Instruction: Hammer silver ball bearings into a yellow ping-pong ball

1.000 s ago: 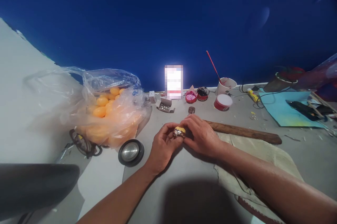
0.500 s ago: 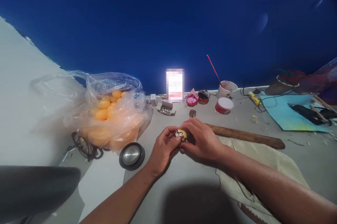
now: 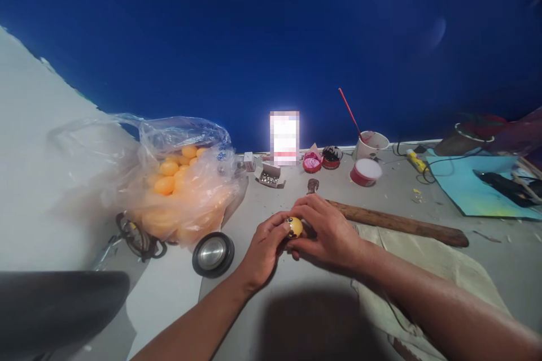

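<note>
Holding a small yellow ball (image 3: 295,226), both hands, left (image 3: 265,251) and right (image 3: 328,232), have turned it; the shiny piece is hidden now.

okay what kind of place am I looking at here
Probably a home craft workbench: paint pots with a stirring stick, a bag of yellow balls, and both hands working one yellow ball.

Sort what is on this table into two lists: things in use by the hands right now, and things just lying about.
In use:
- small yellow ball with dark spots, pinched between left hand and right hand

Lying about:
- clear plastic bag of yellow balls
- round black-rimmed metal lid
- long wooden stick
- red tub with white lid
- white cup with red stirrer
- beige cloth
</note>
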### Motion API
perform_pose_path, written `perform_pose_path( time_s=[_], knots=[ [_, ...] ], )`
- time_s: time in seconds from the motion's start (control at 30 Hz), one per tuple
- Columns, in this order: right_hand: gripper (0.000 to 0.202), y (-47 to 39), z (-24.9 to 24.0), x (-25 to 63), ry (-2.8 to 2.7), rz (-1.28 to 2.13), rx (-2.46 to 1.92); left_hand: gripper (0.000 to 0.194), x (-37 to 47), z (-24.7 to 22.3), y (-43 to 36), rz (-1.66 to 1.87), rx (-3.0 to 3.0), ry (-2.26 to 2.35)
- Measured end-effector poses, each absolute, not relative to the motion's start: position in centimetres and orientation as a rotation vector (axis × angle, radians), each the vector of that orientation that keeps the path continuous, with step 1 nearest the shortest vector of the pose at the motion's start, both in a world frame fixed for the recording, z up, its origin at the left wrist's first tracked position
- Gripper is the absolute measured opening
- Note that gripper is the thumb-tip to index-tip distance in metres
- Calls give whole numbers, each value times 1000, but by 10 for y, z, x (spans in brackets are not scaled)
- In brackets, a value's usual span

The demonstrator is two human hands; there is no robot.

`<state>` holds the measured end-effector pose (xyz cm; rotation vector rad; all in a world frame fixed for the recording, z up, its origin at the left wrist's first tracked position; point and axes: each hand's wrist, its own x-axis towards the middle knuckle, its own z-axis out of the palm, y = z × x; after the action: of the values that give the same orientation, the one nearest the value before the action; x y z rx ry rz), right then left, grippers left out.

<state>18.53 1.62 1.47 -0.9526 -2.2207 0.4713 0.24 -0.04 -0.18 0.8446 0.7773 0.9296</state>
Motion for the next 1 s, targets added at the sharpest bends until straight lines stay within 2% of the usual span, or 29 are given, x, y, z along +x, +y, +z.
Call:
perform_pose_path(
  time_s=[0.27, 0.4, 0.57, 0.63, 0.77, 0.87, 1.0],
  knots=[
    [34, 17, 16, 184, -2168, 491, -917, 34, 4, 11, -3, 916, 752, 768],
    [32, 18, 15, 184, -2162, 481, -940, 27, 4, 11, -5, 958, 707, 724],
    [43, 21, 9, 188, -2098, 474, -966, 18, -3, 9, 5, 957, 449, 626],
    [38, 23, 5, 190, -2061, 467, -987, 14, -8, 9, 9, 950, 296, 593],
    [18, 27, 2, 191, -2053, 468, -1011, 17, -11, 9, 11, 946, 133, 570],
    [16, 28, 2, 190, -2064, 484, -1008, 21, -10, 9, 10, 942, 110, 575],
    [13, 27, 2, 190, -2059, 519, -1010, 15, -9, 11, 9, 900, 136, 545]
  ],
)
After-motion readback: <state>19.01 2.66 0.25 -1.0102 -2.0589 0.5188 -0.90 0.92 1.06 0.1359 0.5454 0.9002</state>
